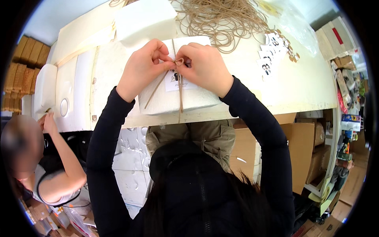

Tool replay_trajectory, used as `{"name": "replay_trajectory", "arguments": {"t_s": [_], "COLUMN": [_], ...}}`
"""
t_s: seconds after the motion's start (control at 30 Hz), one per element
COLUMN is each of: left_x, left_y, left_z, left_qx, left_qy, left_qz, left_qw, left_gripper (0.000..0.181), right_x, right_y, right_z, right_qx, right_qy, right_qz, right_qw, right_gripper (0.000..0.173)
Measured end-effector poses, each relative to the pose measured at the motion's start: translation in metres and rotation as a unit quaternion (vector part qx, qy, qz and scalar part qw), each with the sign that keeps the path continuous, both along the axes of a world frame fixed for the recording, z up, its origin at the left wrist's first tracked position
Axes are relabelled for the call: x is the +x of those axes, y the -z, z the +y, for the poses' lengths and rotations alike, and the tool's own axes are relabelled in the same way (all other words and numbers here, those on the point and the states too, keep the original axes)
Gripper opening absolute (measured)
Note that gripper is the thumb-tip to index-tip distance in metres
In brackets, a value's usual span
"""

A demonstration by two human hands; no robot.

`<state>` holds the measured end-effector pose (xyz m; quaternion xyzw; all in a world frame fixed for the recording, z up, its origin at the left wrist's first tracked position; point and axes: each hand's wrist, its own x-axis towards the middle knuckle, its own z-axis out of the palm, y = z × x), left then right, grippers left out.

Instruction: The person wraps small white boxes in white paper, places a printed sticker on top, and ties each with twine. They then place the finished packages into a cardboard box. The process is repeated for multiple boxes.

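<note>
A white paper-covered box lies on the table in front of me, with a brown cord running around it. Over its middle, my left hand and my right hand pinch the cord between thumb and fingertips, close together. A small loop of the cord shows between them, and one loose end slants down to the left. Under the cord sits a white printed tag with a small figure drawing and some writing. My fingers hide part of the tag and the knot area.
Behind the box stands another white box. A tangled heap of brown cords spreads at the back, with several printed tags and small wooden discs to its right. At left a co-worker's hand touches a white package.
</note>
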<state>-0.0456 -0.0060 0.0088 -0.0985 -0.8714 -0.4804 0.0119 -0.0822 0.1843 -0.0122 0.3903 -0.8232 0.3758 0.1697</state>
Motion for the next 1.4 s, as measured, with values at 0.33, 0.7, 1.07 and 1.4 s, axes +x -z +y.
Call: {"name": "replay_trajectory", "arguments": {"t_s": [0.33,0.7,1.07,1.4], "left_x": [0.028,0.028,0.030,0.027], "left_y": [0.004,0.022,0.016,0.024], "left_z": [0.027,0.047,0.047,0.043], "left_qx": [-0.089,-0.272,-0.220,-0.284], "left_qy": [-0.093,-0.166,-0.161,-0.176], "left_qz": [0.127,0.221,0.194,0.208], "left_qw": [0.984,0.922,0.942,0.919], "left_gripper": [0.016,0.014,0.015,0.008], "right_x": [0.004,0.006,0.001,-0.003], "right_y": [0.006,0.008,0.012,0.014], "right_z": [-0.002,-0.002,-0.003,0.006], "right_qx": [0.039,0.084,0.044,0.002], "right_qy": [0.035,0.059,0.057,-0.004], "right_qz": [0.049,0.087,0.117,0.061], "right_qw": [0.997,0.991,0.991,0.998], "right_gripper": [0.011,0.005,0.012,0.016]}}
